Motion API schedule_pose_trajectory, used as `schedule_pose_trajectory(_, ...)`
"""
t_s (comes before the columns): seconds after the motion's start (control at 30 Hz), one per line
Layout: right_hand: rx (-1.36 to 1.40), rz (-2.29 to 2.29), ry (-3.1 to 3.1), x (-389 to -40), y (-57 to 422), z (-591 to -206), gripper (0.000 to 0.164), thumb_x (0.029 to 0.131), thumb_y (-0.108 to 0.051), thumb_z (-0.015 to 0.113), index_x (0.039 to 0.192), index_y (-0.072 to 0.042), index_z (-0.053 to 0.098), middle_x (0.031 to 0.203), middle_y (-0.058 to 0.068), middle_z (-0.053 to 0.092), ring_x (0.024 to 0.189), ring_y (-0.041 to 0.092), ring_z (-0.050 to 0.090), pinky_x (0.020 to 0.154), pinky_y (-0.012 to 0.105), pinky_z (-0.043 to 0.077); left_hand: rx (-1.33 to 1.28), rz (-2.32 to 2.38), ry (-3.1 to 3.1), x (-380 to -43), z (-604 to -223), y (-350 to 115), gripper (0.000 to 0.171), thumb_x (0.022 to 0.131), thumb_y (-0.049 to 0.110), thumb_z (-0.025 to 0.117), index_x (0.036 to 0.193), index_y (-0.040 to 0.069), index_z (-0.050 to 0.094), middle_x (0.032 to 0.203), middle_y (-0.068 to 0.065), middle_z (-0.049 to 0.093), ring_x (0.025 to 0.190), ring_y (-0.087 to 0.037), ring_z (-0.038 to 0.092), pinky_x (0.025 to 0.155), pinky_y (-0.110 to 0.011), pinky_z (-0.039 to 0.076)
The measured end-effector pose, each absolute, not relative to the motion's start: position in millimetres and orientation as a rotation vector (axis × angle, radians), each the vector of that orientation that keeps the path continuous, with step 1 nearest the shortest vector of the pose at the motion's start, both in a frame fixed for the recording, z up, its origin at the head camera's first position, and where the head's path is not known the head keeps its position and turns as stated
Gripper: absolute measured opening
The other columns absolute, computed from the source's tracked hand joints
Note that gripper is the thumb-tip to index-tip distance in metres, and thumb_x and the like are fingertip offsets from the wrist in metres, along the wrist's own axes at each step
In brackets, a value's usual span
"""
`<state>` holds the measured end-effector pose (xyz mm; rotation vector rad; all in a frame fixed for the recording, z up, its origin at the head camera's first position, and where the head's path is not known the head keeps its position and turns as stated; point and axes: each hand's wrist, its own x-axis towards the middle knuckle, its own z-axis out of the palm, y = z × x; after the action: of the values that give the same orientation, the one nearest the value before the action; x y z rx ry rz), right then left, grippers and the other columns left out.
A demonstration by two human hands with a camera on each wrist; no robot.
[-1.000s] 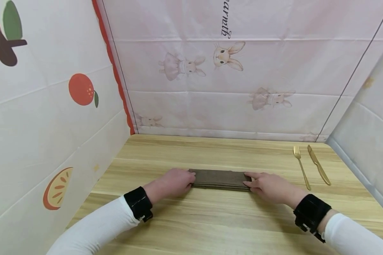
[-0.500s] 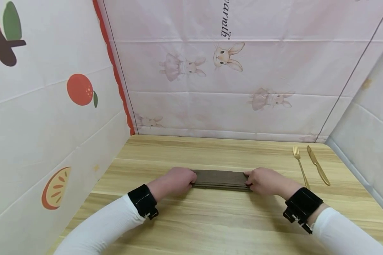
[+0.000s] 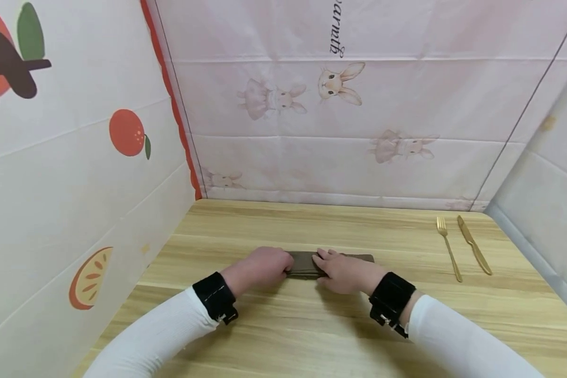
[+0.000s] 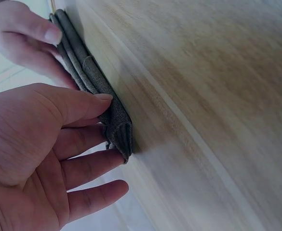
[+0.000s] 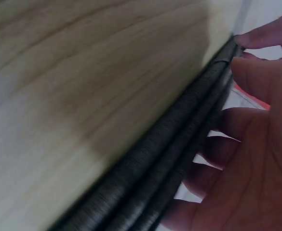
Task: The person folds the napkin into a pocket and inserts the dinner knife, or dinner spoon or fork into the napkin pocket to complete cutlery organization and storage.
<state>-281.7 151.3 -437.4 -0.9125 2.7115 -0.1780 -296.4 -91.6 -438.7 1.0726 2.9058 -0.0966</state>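
one folded dark cloth (image 3: 304, 262) lies about midway between the left and right edges of the counter (image 3: 274, 226), its left end pinched by the left grip (image 3: 263, 266), while the right grip (image 3: 346, 272) lies loosely spread across its middle (a sideways drag there could skew the layers).

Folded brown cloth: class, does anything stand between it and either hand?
Nothing visible does: the left hand pinches one end of the folded cloth and the right hand touches it directly. The fork and knife lie off to the right.
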Motion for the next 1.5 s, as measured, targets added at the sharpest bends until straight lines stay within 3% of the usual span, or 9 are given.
schedule_pose_trajectory(0.23, -0.820, -0.161, 2.667, -281, 157, -447, 0.080, 0.103, -0.056, 0.052, 0.166, -0.017, 0.019, 0.175, 0.007, 0.009, 0.162, 0.034, 0.010, 0.118, 0.074, 0.022, 1.073, -0.122, 2.905, -297, -438, -89, 0.029, 0.093, 0.012, 0.067, 0.069, 0.021, 0.053, 0.068, 0.008, 0.053, 0.062, -0.010, 0.046, 0.059, -0.028, 0.041)
schedule_pose_trajectory(0.4, -0.854, -0.181, 2.652, -281, 163, -452, 0.092, 0.098, -0.066, 0.052, 0.167, -0.019, 0.012, 0.176, 0.005, 0.001, 0.162, 0.032, 0.003, 0.122, 0.071, 0.014, 1.056, -0.112, 2.899, -296, -437, -92, 0.031, 0.092, 0.011, 0.068, 0.069, 0.021, 0.052, 0.067, 0.008, 0.050, 0.061, -0.010, 0.045, 0.058, -0.026, 0.039)
schedule_pose_trajectory(0.77, -0.857, -0.155, 2.624, -282, 160, -446, 0.102, 0.093, -0.075, 0.053, 0.167, -0.018, 0.010, 0.175, 0.006, 0.000, 0.162, 0.032, 0.001, 0.123, 0.070, 0.013, 1.068, -0.096, 2.896, -296, -437, -96, 0.028, 0.092, 0.010, 0.069, 0.071, 0.022, 0.053, 0.069, 0.008, 0.053, 0.063, -0.010, 0.047, 0.060, -0.027, 0.041)
schedule_pose_trajectory(0.93, -0.885, -0.059, 2.696, -282, 150, -438, 0.089, 0.098, -0.067, 0.053, 0.163, -0.012, 0.028, 0.172, 0.014, 0.019, 0.160, 0.035, 0.021, 0.123, 0.065, 0.023, 1.073, -0.054, 2.897, -298, -438, -97, 0.028, 0.094, 0.012, 0.068, 0.071, 0.022, 0.054, 0.071, 0.008, 0.055, 0.064, -0.010, 0.050, 0.061, -0.027, 0.043)
schedule_pose_trajectory(1.07, -0.995, -0.003, 2.788, -282, 139, -435, 0.070, 0.102, -0.054, 0.056, 0.154, -0.007, 0.046, 0.162, 0.022, 0.040, 0.149, 0.035, 0.043, 0.120, 0.053, 0.038, 1.075, -0.004, 2.899, -300, -439, -98, 0.030, 0.095, 0.012, 0.067, 0.070, 0.022, 0.054, 0.071, 0.008, 0.056, 0.064, -0.010, 0.049, 0.061, -0.027, 0.043)
schedule_pose_trajectory(1.27, -1.263, -0.083, 2.823, -289, 125, -438, 0.050, 0.103, -0.035, 0.063, 0.144, -0.007, 0.059, 0.149, 0.019, 0.057, 0.136, 0.032, 0.059, 0.108, 0.044, 0.052, 1.068, 0.051, 2.905, -300, -441, -99, 0.027, 0.096, 0.013, 0.065, 0.072, 0.022, 0.056, 0.074, 0.008, 0.058, 0.064, -0.009, 0.050, 0.062, -0.026, 0.043)
schedule_pose_trajectory(1.4, -1.375, -0.077, 2.859, -297, 116, -446, 0.034, 0.101, -0.031, 0.065, 0.129, -0.012, 0.069, 0.121, 0.005, 0.073, 0.104, 0.021, 0.073, 0.088, 0.038, 0.059, 1.076, 0.116, 2.947, -300, -441, -101, 0.023, 0.096, 0.013, 0.065, 0.076, 0.023, 0.059, 0.076, 0.009, 0.060, 0.066, -0.009, 0.052, 0.063, -0.025, 0.044)
schedule_pose_trajectory(1.5, -1.389, -0.093, 2.907, -303, 112, -451, 0.011, 0.101, -0.027, 0.066, 0.107, -0.019, 0.069, 0.093, -0.004, 0.069, 0.077, 0.012, 0.066, 0.072, 0.035, 0.056, 1.074, 0.175, 3.008, -301, -441, -102, 0.021, 0.095, 0.014, 0.065, 0.077, 0.023, 0.060, 0.076, 0.008, 0.061, 0.067, -0.009, 0.053, 0.063, -0.026, 0.045)
